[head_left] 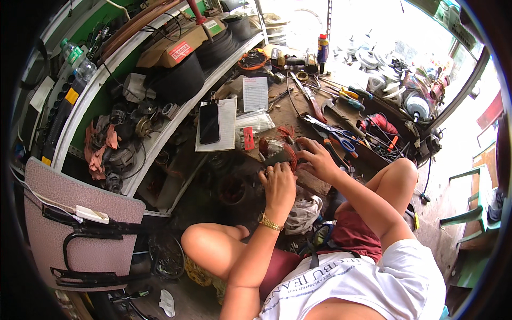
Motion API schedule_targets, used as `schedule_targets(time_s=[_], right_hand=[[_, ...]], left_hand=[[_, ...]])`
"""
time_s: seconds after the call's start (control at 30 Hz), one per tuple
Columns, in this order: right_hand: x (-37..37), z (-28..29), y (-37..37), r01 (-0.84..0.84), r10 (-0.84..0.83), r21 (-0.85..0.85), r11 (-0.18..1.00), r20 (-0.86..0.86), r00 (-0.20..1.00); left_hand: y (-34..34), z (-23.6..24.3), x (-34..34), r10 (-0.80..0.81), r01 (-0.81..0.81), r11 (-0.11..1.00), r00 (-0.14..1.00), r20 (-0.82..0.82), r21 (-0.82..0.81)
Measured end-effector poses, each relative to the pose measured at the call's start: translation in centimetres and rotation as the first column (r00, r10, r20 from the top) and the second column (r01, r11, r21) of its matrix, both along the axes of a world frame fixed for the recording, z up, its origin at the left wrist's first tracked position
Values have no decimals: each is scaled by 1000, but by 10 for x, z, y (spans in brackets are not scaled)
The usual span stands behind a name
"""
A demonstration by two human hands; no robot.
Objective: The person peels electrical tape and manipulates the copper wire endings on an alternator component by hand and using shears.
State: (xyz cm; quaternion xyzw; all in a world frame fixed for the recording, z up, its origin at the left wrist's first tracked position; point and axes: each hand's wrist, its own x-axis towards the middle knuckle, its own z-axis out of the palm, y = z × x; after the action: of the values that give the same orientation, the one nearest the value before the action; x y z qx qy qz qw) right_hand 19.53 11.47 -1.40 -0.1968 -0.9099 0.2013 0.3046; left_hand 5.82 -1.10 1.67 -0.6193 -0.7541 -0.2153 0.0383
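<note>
I read coil wire (288,132) as fine, coppery, low sheen | coil core (280,156): dark, matt, rough | bench (278,118): worn matt wood | 1 phone (209,124): smooth, glossy black | 1 sheet (255,94): pale matt paper | scissors (337,134): bare metal, smooth blue plastic | wristband (271,222): shiny gold-tone metal | rag (303,213): crumpled cloth | box (176,42): matt cardboard

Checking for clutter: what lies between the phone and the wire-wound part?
In the head view, the paper under the phone, then a red packet, before the wire-wound part. Clear plastic lies beside the packet.
</note>
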Motion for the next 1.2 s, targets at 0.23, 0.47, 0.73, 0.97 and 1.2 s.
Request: schedule_targets(time_s=[0.23, 0.47, 0.73, 0.97, 1.2], right_hand=[[0, -4, 5, -4, 6, -57, 998, 27, 1000], [-3, -6, 11, -111, 100, -216, 970, -61, 993], [-9, -12, -8, 57, -96, -202, 978, -191, 977], [-42, -8, -94, -203, -290, -726, 657, -492, 821], [-82, 1, -104, -300, -341, -721, 624, -597, 727]], left_hand=[[3, -3, -9, -87, 83, 996, 987, 134, 32], [-4, -29, -18, -233, 58, 917, 882, 410, 395], [1, -42, -22, -342, -191, 906, 192, 920, 377], [10, -2, -48, -161, 78, 970, 914, 373, 228], [27, 31, -65, -188, 200, 980, 946, 264, -20]])
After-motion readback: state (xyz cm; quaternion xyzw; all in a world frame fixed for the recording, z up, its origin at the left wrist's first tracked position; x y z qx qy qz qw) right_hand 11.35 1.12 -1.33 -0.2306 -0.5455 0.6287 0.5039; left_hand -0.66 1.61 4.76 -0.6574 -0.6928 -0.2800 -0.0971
